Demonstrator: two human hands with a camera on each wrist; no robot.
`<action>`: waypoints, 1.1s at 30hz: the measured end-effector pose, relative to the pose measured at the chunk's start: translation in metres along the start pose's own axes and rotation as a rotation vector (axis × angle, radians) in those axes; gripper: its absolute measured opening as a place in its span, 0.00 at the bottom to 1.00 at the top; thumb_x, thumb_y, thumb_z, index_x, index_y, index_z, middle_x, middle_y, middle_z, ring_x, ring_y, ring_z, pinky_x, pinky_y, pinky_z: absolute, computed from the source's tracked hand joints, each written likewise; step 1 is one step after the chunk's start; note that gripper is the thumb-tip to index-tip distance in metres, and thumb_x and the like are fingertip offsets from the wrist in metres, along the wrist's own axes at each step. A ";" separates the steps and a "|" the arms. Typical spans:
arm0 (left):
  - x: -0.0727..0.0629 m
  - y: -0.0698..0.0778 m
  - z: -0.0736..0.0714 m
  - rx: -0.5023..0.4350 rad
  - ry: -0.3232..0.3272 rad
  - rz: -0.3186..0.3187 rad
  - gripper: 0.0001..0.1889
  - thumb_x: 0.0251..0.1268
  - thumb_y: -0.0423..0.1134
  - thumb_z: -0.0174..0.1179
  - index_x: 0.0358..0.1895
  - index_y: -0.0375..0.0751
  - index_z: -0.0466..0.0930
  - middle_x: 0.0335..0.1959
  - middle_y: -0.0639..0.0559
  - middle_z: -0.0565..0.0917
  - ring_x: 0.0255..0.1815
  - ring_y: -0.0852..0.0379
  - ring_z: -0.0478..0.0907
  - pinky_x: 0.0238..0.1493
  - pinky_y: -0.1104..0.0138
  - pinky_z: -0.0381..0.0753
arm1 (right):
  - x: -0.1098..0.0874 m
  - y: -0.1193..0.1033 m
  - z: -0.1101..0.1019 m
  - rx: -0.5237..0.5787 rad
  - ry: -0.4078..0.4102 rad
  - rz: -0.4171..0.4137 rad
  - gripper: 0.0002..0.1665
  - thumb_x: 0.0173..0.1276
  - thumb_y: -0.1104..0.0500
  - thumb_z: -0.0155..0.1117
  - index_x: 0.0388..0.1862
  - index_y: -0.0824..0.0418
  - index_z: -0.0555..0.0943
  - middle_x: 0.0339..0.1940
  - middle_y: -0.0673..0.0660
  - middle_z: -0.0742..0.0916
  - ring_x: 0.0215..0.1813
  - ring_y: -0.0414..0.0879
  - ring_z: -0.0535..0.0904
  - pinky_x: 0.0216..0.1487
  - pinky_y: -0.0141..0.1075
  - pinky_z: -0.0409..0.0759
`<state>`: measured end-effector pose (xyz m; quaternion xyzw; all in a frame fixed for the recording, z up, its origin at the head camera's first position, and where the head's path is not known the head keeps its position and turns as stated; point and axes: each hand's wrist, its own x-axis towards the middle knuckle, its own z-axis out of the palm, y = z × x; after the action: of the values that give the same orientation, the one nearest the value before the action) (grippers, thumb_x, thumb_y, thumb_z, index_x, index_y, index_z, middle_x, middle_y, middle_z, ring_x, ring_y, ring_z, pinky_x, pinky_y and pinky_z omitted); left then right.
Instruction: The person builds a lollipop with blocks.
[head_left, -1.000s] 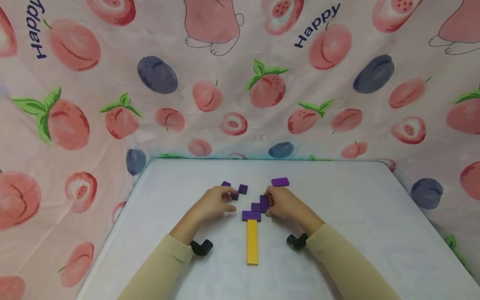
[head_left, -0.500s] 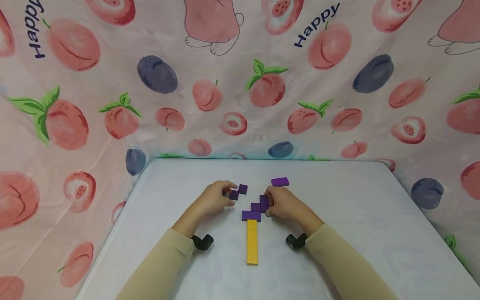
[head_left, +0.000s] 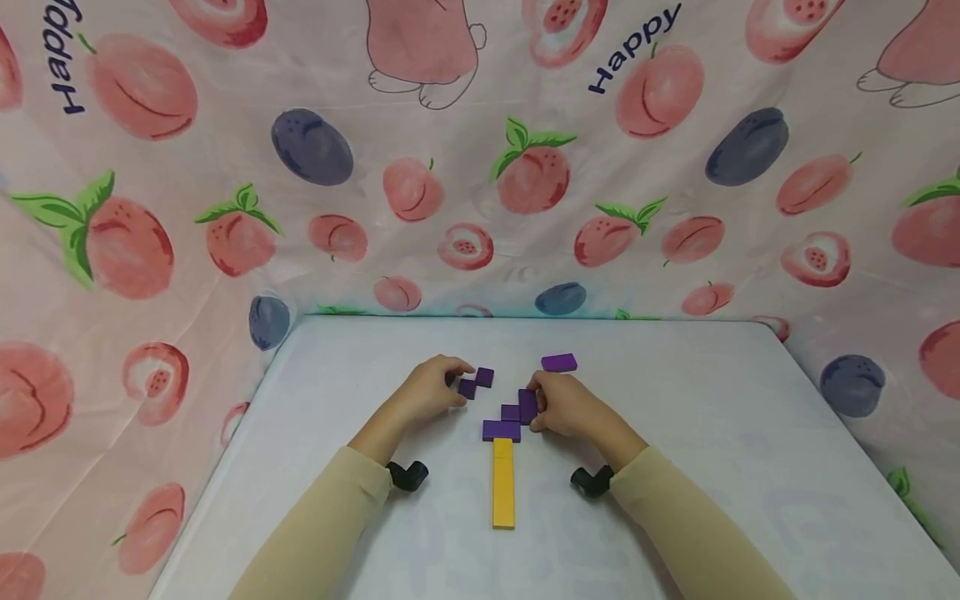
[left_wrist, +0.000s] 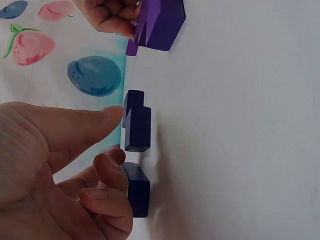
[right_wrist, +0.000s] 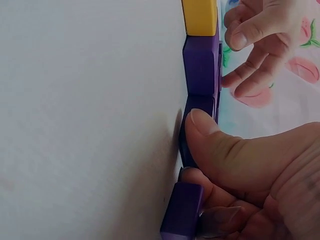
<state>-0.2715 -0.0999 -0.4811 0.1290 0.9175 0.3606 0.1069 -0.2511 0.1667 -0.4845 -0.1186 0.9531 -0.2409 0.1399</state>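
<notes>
In the head view, my right hand (head_left: 566,406) pinches an upright purple block (head_left: 527,406), thumb at the near end and a finger at the far end. That block adjoins a small purple square block (head_left: 510,413), which meets a crosswise purple block (head_left: 501,431) above a yellow strip of blocks (head_left: 503,483). My left hand (head_left: 431,387) lies left of two small purple blocks touching at corners, the nearer one (head_left: 467,389) and the farther one (head_left: 485,377). In the left wrist view, its loosely bent fingers lie beside a dark purple block (left_wrist: 139,195), its thumb apart from that block.
Beyond my right hand lies a loose purple block (head_left: 559,362). The white tabletop (head_left: 712,433) ends at a fruit-patterned cloth (head_left: 465,133) behind it. Black wrist-worn pieces, left (head_left: 408,477) and right (head_left: 592,482), stick out near the sleeves.
My left hand has shifted slightly away toward the back and left, uncovering the nearer small purple block. The left-most block now shows between its fingers. My right hand stays on its block.
</notes>
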 end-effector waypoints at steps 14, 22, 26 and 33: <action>0.003 -0.005 0.005 0.034 0.018 0.049 0.25 0.61 0.32 0.76 0.63 0.47 0.87 0.61 0.47 0.87 0.66 0.45 0.80 0.75 0.48 0.75 | 0.002 0.003 0.003 0.006 0.006 0.006 0.34 0.58 0.61 0.87 0.61 0.60 0.81 0.34 0.53 0.81 0.41 0.46 0.78 0.48 0.39 0.80; 0.005 -0.005 0.010 0.059 0.027 0.038 0.25 0.58 0.31 0.78 0.60 0.47 0.88 0.51 0.48 0.86 0.53 0.49 0.80 0.66 0.51 0.80 | 0.001 0.003 0.004 0.012 0.007 0.011 0.34 0.58 0.61 0.87 0.61 0.60 0.81 0.34 0.53 0.81 0.40 0.46 0.78 0.48 0.39 0.79; 0.005 -0.004 0.012 0.068 0.031 0.019 0.22 0.59 0.31 0.78 0.57 0.47 0.89 0.50 0.48 0.86 0.51 0.50 0.80 0.65 0.51 0.81 | 0.001 0.003 0.004 0.015 0.013 0.016 0.34 0.59 0.61 0.87 0.62 0.60 0.80 0.34 0.53 0.81 0.40 0.46 0.78 0.48 0.39 0.79; 0.006 -0.003 0.013 0.087 0.033 0.003 0.16 0.61 0.32 0.77 0.52 0.47 0.90 0.46 0.49 0.85 0.48 0.51 0.79 0.62 0.53 0.82 | 0.001 0.004 0.004 0.019 0.010 0.010 0.34 0.59 0.61 0.86 0.62 0.60 0.80 0.34 0.53 0.81 0.40 0.46 0.78 0.48 0.39 0.80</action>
<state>-0.2739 -0.0924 -0.4933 0.1290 0.9338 0.3226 0.0857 -0.2511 0.1679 -0.4898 -0.1111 0.9520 -0.2498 0.1374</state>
